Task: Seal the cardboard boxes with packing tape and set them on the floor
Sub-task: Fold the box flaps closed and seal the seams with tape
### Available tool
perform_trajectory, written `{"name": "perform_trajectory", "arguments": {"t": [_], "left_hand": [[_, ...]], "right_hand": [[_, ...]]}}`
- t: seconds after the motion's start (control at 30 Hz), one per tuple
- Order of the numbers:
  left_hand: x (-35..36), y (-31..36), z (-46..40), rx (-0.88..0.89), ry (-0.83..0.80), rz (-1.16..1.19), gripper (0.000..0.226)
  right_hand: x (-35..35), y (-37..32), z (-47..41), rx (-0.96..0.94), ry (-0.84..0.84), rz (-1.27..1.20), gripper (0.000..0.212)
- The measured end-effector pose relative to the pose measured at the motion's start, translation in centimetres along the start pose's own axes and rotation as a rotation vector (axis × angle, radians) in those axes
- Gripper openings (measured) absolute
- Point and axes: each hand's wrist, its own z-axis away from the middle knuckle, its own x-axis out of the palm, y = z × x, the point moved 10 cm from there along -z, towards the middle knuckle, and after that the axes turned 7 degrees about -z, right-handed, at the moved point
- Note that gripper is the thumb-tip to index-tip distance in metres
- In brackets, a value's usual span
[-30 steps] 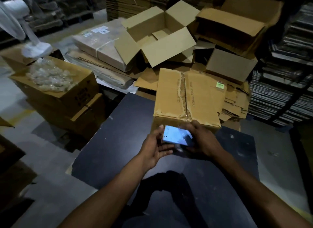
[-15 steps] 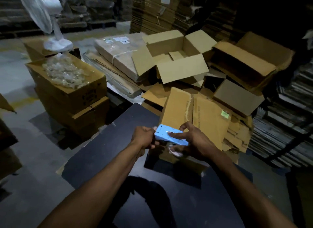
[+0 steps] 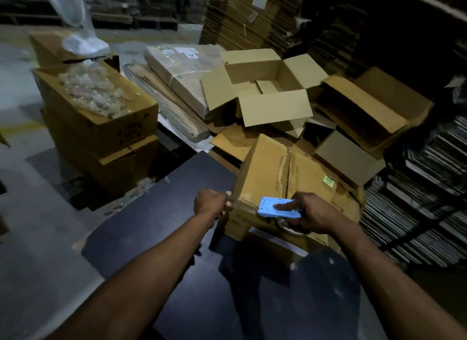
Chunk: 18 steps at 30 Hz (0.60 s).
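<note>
A closed cardboard box (image 3: 283, 177) sits tilted on the far right part of a dark table (image 3: 156, 223), its near edge raised toward the person and its top face sloping away. The box's long axis runs from the near table edge toward the heap of cartons behind; the seam between its two top flaps follows that axis. A small green label (image 3: 328, 180) is stuck on the right flap. Printed lines run beside the seam and along the near side face, but the lettering is too blurred to read.

The right hand (image 3: 313, 213) grips a light blue tape dispenser (image 3: 278, 208), forefinger laid along its flat top, with the tape roll (image 3: 290, 226) just below the palm; the dispenser lies across the box's near upper edge. The left hand (image 3: 212, 203) is curled at the box's near left corner, fingers pinched together; a strip of tape seems to stretch from it toward the dispenser, though this is not certain.

Behind stand an open empty carton (image 3: 265, 86), a paper-wrapped bundle (image 3: 187, 69) bearing white labels with unreadable print, and, at left, a carton (image 3: 101, 122) topped with crumpled clear plastic.
</note>
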Motion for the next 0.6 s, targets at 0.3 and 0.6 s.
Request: {"name": "perform_trajectory", "arguments": {"t": [0.3,0.6], "left_hand": [[0.4,-1.5,-2.3,-0.003,0.021,0.001,0.032],[1.4,-4.3,-3.6,-0.063,-0.008,0.001,0.038]], "right_hand": [[1.3,0.0,-2.1,0.025,-0.065,0.036,0.053],[2.3,0.7,-3.3,0.066,-0.065,-0.038,0.049]]}}
